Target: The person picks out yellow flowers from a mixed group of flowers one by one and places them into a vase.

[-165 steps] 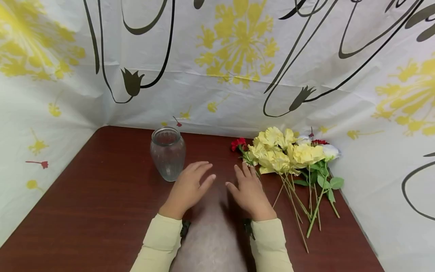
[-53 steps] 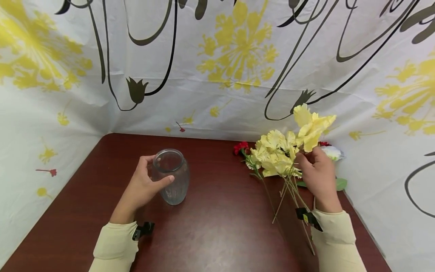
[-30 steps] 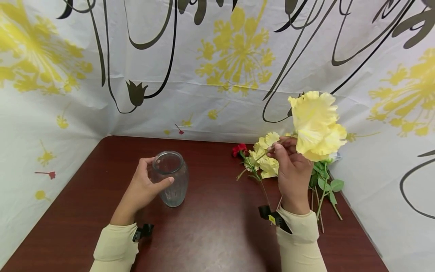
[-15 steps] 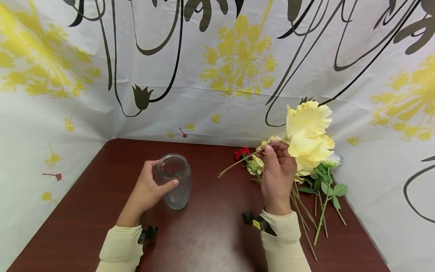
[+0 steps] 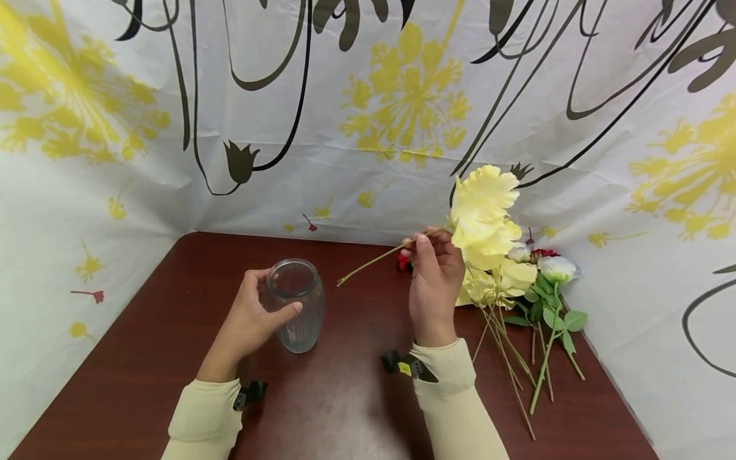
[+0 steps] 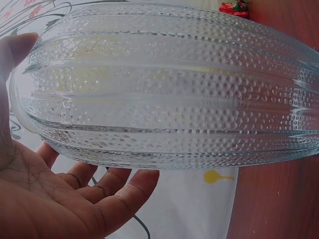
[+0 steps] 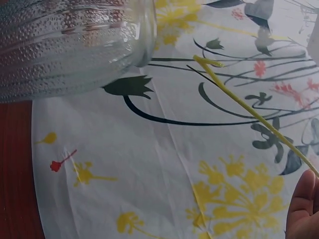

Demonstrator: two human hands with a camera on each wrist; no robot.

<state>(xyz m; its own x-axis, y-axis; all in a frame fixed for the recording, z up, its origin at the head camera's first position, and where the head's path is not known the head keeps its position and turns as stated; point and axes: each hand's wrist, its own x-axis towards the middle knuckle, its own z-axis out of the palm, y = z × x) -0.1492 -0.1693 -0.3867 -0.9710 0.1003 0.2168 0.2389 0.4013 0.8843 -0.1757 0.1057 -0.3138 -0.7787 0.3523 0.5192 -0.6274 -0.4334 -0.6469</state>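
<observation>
Presently, clock centred on a clear, ribbed glass vase point(image 5: 308, 322), upright on a dark reddish-brown wooden desk point(image 5: 345, 390). Left hand point(image 5: 247, 319) cupped round it near the rim. Right hand point(image 5: 435, 284), at 3, pinches a ruffled pale-yellow flower point(image 5: 483, 220) by its thin stem, just under the bloom; bare stem tip beside the vase mouth, apart from it. Judgement: bloom looks top-heavy, so a firm pinch close to it should curb swing; the left hand does best bracing without pushing, lest the glass tip. Far desk edge, at 12, meets white printed cloth point(image 5: 322, 121). Yellow, white and red flower pile point(image 5: 514, 278) at 3, stems trailing to 4. Most room: 5 to 6, near side.
</observation>
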